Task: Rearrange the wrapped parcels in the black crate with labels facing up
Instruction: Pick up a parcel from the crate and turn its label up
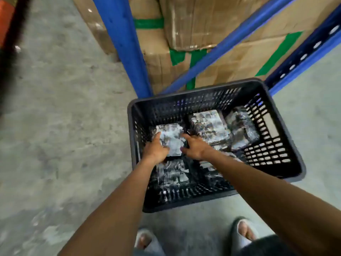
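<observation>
A black slotted crate (287,130) stands on the concrete floor with several plastic-wrapped parcels inside. My left hand (156,149) and my right hand (194,147) grip the two sides of one parcel (171,139) in the crate's far-left part; its white label faces up. A second labelled parcel (209,126) lies to the right of it, and a darker wrapped parcel (242,130) leans near the right wall. Two more parcels (173,172) lie under my forearms at the near side. The image is blurred and label text is unreadable.
A blue steel rack upright (125,45) and diagonal brace (230,39) stand right behind the crate. Cardboard boxes (203,21) with green tape fill the rack. Bare concrete floor (60,108) spreads to the left. My feet in sandals (245,231) are just in front of the crate.
</observation>
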